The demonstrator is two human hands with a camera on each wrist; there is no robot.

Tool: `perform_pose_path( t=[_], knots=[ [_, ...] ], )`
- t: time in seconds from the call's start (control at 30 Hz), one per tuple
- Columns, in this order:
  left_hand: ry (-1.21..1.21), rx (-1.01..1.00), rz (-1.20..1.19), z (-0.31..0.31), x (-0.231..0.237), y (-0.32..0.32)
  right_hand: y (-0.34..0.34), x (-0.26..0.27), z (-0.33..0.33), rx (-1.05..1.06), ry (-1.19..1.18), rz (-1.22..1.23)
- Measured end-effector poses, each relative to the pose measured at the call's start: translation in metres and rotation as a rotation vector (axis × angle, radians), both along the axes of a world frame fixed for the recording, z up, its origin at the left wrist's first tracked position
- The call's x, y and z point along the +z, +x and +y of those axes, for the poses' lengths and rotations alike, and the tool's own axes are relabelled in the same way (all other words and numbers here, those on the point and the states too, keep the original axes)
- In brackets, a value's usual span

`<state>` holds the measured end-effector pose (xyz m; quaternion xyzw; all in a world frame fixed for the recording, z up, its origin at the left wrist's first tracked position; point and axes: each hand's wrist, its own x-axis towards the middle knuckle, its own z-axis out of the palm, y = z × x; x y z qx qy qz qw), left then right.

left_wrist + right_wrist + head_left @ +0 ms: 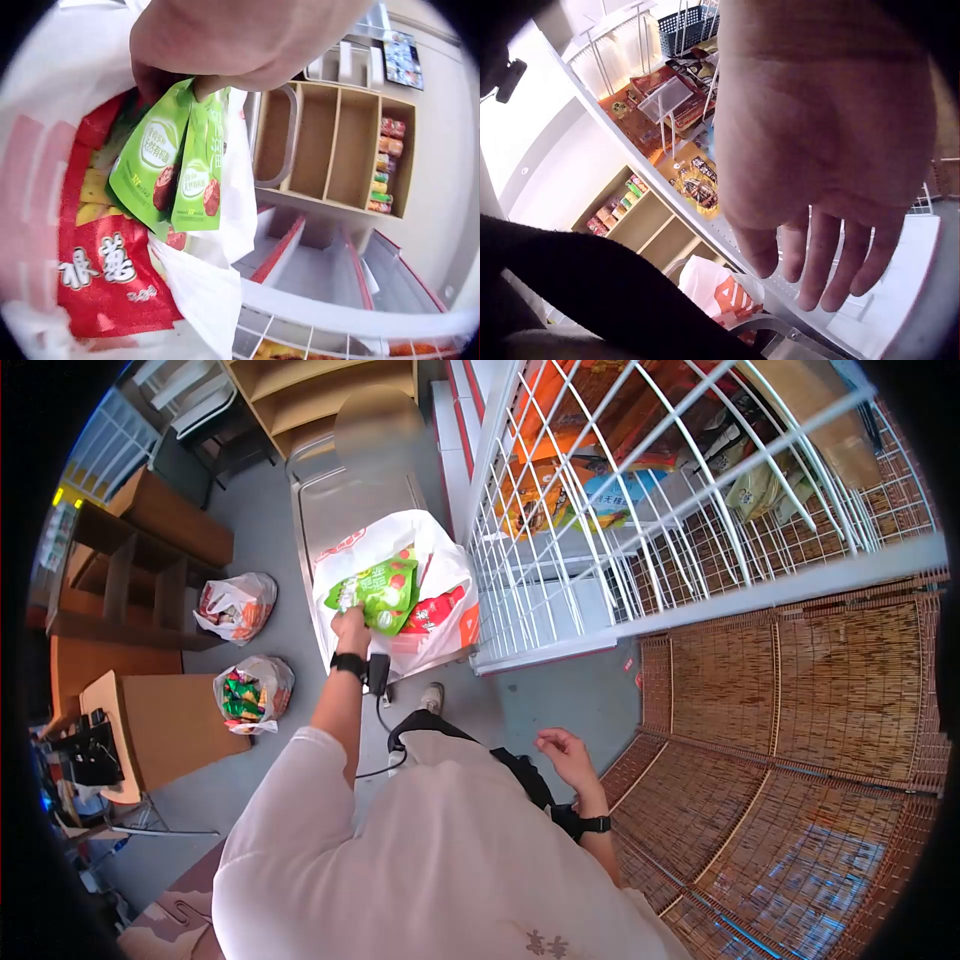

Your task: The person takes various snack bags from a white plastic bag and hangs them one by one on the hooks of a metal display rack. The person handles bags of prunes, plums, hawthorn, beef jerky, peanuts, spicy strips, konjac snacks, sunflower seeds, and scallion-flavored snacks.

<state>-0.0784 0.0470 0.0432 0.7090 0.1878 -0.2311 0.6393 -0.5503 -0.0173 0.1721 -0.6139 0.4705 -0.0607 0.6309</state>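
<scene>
In the head view my left hand [350, 625] grips green snack pouches [385, 595] over an open white plastic bag [425, 540]. The left wrist view shows two green pouches [154, 161] hanging side by side, their top edges pinched between thumb and fingers. Below them in the bag lies a red snack packet [112, 262] with white lettering. My right hand [568, 758] hangs by my side, holding nothing. In the right wrist view its fingers [821, 262] point down, loosely extended, in front of the wire rack.
The bag rests on a metal-framed stand [375, 490]. On the right stands a white wire rack [620, 570] with snack packets, above a woven brown screen [720, 700]. Two filled plastic bags [262, 610] sit on the floor to the left. Wooden shelves [330, 385] stand ahead.
</scene>
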Motion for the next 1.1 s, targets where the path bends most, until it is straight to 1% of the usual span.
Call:
perform_pose_path(
  t=[0.03,0.1,0.2,0.23,0.3,0.33,0.4,0.43,0.5,0.53,0.57,0.63,0.67,0.73,0.77,0.83,0.87,0.9,0.93,0.97,1.0,1.03,1.07,1.1],
  knots=[
    [-0.073,0.090,-0.065,0.010,0.009,-0.014,-0.004,0.001,-0.002,0.008,-0.002,-0.006],
    [-0.239,-0.005,-0.313,0.042,0.035,-0.042,-0.019,0.003,-0.006,0.030,0.007,-0.015],
    [-0.338,-0.183,-0.451,0.082,0.094,-0.094,-0.049,0.013,-0.014,0.089,-0.062,-0.009],
    [-0.308,-0.237,-0.453,0.091,0.122,-0.117,-0.062,0.015,-0.017,0.090,-0.058,-0.018],
    [-0.374,-0.389,-0.451,0.102,0.165,-0.165,-0.091,0.017,-0.023,0.113,-0.009,-0.121],
    [-0.368,-0.404,-0.454,0.105,0.183,-0.188,-0.102,0.024,-0.025,0.118,0.013,-0.137],
    [-0.336,-0.704,-0.370,0.104,0.211,-0.236,-0.115,0.050,-0.026,0.122,0.068,-0.254],
    [-0.337,-0.729,-0.355,0.097,0.220,-0.262,-0.117,0.068,-0.026,0.147,0.029,-0.335],
    [-0.489,-0.819,-0.199,0.077,0.229,-0.315,-0.120,0.098,-0.022,0.156,-0.019,-0.518],
    [-0.521,-0.888,-0.154,0.067,0.229,-0.336,-0.120,0.108,-0.020,0.145,-0.028,-0.628],
    [-0.532,-0.919,-0.150,0.055,0.229,-0.355,-0.121,0.111,-0.018,0.116,-0.045,-0.626],
    [-0.615,-1.008,-0.038,0.034,0.230,-0.386,-0.121,0.117,-0.014,0.103,-0.094,-0.724],
    [-0.634,-1.054,-0.036,0.024,0.234,-0.399,-0.123,0.119,-0.015,0.078,-0.109,-0.727],
    [-0.658,-1.088,0.002,0.007,0.239,-0.414,-0.128,0.123,-0.020,-0.261,0.053,-0.574],
    [-0.680,-1.095,0.039,-0.002,0.241,-0.420,-0.133,0.121,-0.024,-0.275,0.046,-0.581],
    [-0.669,-1.125,0.024,-0.018,0.249,-0.429,-0.140,0.118,-0.031,-0.296,-0.085,-0.510],
    [-0.621,-1.156,-0.023,-0.026,0.249,-0.432,-0.142,0.118,-0.033,-0.293,-0.158,-0.521],
    [-0.575,-1.187,-0.071,-0.037,0.248,-0.435,-0.143,0.116,-0.037,-0.304,-0.161,-0.522],
    [-0.558,-1.106,-0.008,-0.048,0.244,-0.439,-0.143,0.112,-0.042,-0.332,-0.138,-0.520],
    [-0.560,-1.117,-0.006,-0.057,0.242,-0.442,-0.143,0.111,-0.047,-0.358,-0.116,-0.517],
    [-0.581,-1.063,0.026,-0.067,0.242,-0.443,-0.141,0.112,-0.054,-0.369,-0.122,-0.517],
    [-0.601,-1.008,0.057,-0.077,0.242,-0.444,-0.139,0.114,-0.062,-0.394,-0.072,-0.571],
    [-0.602,-0.981,0.084,-0.087,0.245,-0.444,-0.137,0.115,-0.071,-0.418,-0.019,-0.624],
    [-0.605,-0.992,0.089,-0.094,0.243,-0.439,-0.136,0.115,-0.080,-0.428,-0.024,-0.621]
  ],
)
